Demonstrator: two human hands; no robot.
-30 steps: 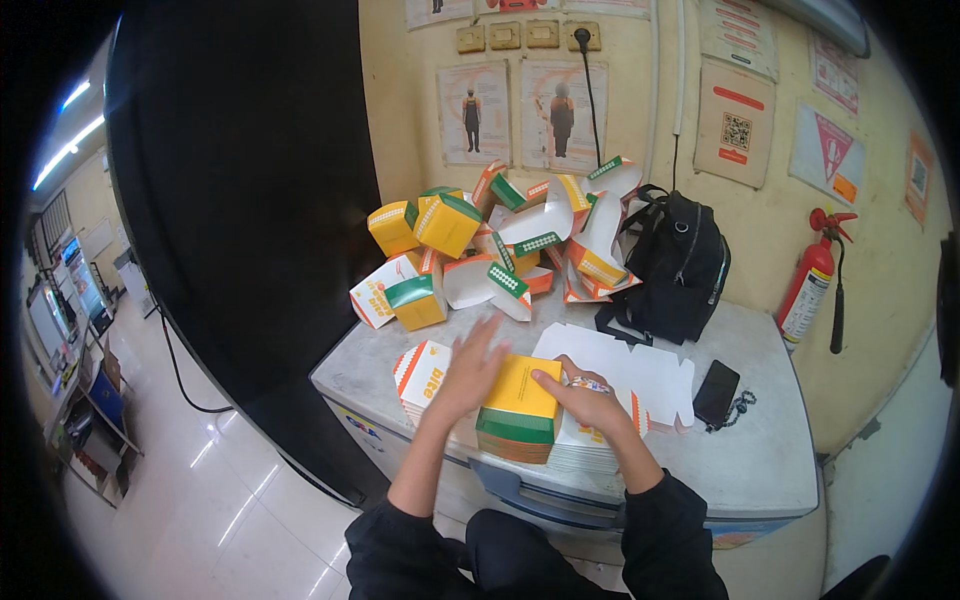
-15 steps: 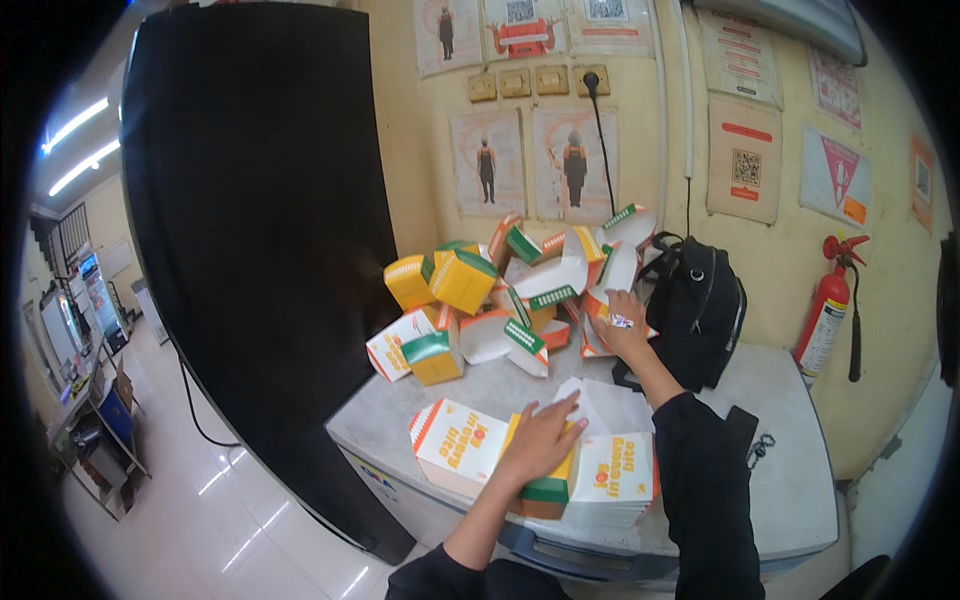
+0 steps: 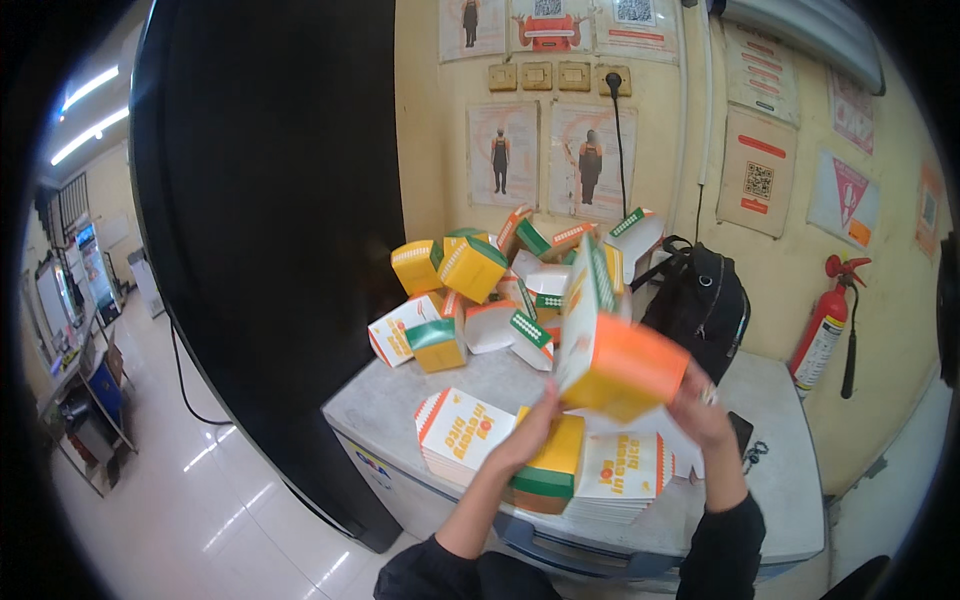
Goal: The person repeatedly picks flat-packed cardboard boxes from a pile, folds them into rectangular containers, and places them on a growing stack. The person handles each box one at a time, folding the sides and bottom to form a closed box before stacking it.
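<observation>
"Where do you have the carton?"

"I have the orange-and-white folding carton (image 3: 638,362) held up above and behind my landmark, the yellow-and-green carton stack (image 3: 555,455), and a little to its right. It's tilted, with its orange panel running crosswise between the hands and a tall white wall rising away from them (motion blur, so I won't swear to its true long axis)."

"Which hand is nearer?"

"The right hand (image 3: 703,408), by my view: it pinches the carton's right end, to the right of the landmark. The carton lies up and to the left of that grip. The left hand (image 3: 528,432), over the landmark's left edge, has its fingertips at the carton's lower left corner; I can't tell whether they pinch or merely touch."

"Counts?"

"One carton in hand, one landmark stack, and two white printed stacks: one just left of it (image 3: 462,435), one just right (image 3: 622,468). Behind it sits one heap of folded cartons (image 3: 437,350), at least five, too overlapped for me to count exactly. Behind and to its right, one black backpack (image 3: 700,315); farther right, one string of beads (image 3: 757,452) and one fire extinguisher (image 3: 820,335)."
</observation>
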